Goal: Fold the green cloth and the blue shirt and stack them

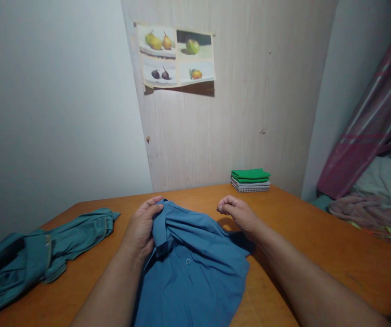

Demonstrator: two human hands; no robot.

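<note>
A: State of the fingers?

B: Left hand [144, 227]: thumb and fingers pinching an edge of the shirt [195, 281]. Right hand [238, 213]: thumb and fingertips pressed together, no cloth seen between them.

A: Position of the shirt?

B: Below the left fingers, reaching toward the wearer; creases run rightward from the pinch. Its cloth lies near the right fingertips — apparently not touching.

A: Good handling here?

B: Probably a firm left pinch, a second edge taken by the right fingers, then a gentle outward draw — likely to ease the creases without slipping.
</note>
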